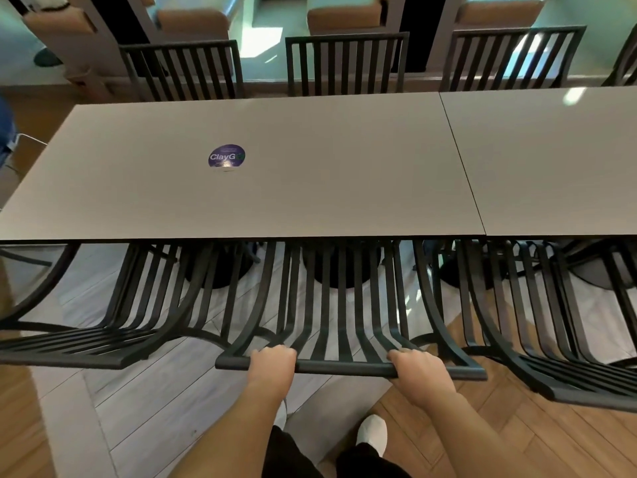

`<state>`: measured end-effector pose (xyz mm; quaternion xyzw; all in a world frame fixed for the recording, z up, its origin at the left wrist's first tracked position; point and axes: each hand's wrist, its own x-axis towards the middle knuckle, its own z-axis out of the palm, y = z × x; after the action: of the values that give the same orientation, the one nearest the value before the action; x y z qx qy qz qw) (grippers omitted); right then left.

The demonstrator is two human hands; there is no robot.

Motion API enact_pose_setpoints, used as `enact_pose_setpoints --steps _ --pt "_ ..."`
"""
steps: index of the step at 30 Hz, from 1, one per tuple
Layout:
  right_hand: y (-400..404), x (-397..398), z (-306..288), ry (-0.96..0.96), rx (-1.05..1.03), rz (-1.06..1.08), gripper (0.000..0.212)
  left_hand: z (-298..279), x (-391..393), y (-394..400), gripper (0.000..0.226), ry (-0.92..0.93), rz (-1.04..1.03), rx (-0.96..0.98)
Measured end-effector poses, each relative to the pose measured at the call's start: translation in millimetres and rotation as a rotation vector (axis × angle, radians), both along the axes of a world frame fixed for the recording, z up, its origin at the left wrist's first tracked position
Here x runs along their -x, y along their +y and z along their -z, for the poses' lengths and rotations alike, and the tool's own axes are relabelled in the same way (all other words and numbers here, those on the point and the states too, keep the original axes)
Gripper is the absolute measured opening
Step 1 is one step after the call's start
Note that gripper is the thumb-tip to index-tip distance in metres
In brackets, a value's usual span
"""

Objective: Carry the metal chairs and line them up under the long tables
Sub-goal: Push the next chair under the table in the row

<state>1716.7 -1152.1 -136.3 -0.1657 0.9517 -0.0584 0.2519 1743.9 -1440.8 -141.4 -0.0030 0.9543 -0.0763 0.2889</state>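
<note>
A black slatted metal chair (339, 305) stands right before me, its seat tucked under the near edge of the long grey table (310, 188). My left hand (272, 365) grips the chair's top back rail on the left. My right hand (418, 369) grips the same rail on the right. A matching chair (113, 326) stands to its left and another chair (537, 332) to its right, both pushed under the table edge. A second grey table (558, 160) butts against the first on the right.
Three more black chairs (346, 63) line the far side of the tables. A round purple sticker (226, 156) lies on the tabletop. Brown upholstered seats (193, 22) stand beyond. Black table pedestals (220, 267) sit under the table. My white shoe (372, 434) rests on the wooden floor.
</note>
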Motion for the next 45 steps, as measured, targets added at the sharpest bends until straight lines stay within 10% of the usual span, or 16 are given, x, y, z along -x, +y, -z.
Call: enact_pose_setpoints --steps 30,38,45 --pt "22 28 -1 -0.098 -0.041 0.023 0.040 -9 20 29 0.023 -0.136 -0.050 -0.088" --pt "28 36 -15 -0.356 0.086 0.206 0.092 -39 33 32 0.078 -0.233 -0.080 -0.410" --pt "48 37 -41 -0.258 0.276 0.583 0.052 -59 70 67 0.049 -0.157 0.060 -0.529"
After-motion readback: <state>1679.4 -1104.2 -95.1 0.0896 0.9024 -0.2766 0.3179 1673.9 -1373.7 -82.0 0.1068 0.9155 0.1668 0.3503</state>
